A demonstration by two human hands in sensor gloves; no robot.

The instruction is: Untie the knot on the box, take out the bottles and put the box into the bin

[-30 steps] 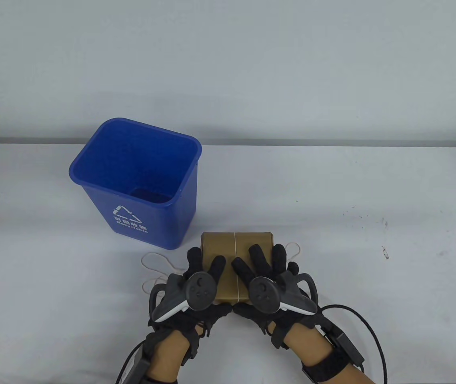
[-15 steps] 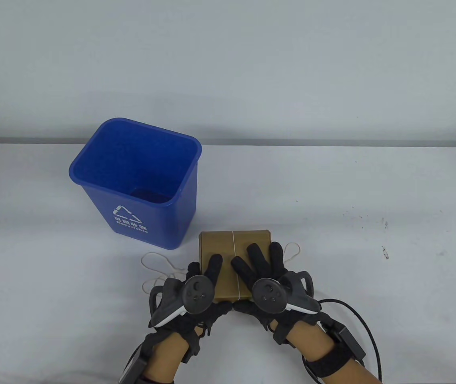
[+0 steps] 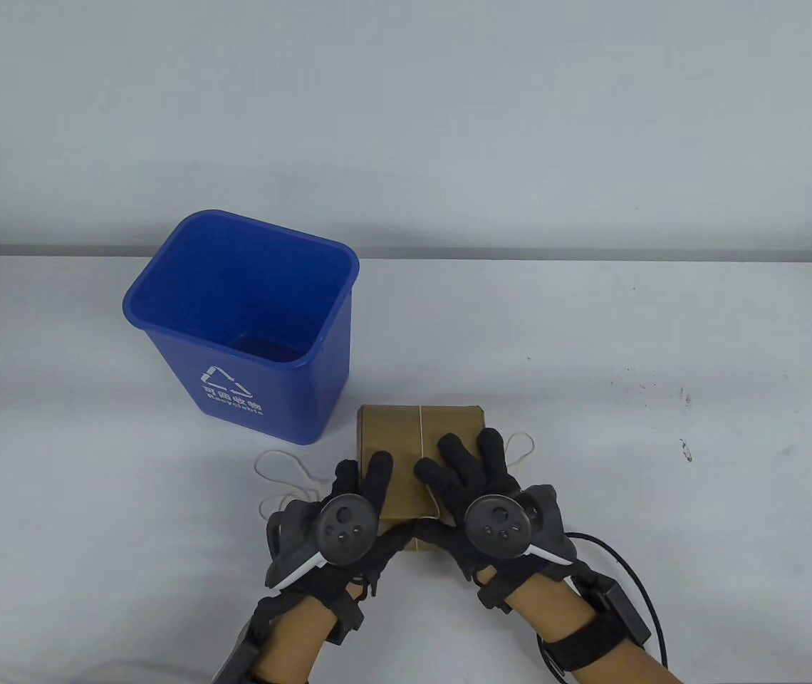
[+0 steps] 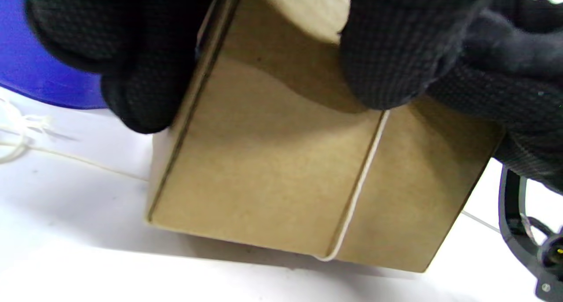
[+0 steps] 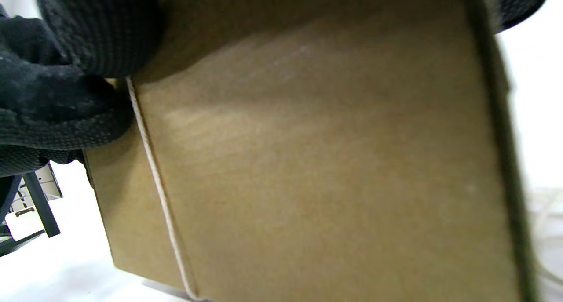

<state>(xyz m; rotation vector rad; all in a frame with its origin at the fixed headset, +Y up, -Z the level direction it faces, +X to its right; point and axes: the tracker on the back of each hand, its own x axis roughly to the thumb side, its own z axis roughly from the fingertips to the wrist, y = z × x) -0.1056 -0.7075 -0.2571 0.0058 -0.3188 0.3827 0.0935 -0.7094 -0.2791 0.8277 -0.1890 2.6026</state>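
Cardboard box (image 3: 406,456) sits on the white table (image 3: 662,427), just right of the blue bin (image 3: 249,328), closed and with string (image 3: 421,427) running over its top. Loose loops of string trail on the table at both sides, so the knot looks undone (I can't see it directly). Bottles are not out yet; the bin holds no box. The left hand (image 3: 349,513) and right hand (image 3: 477,499) both grip the box's near end, fingers over the top, thumbs on the front face.

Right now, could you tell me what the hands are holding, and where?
Both hands, left and right, hold the cardboard box at its near end, fingers on top.
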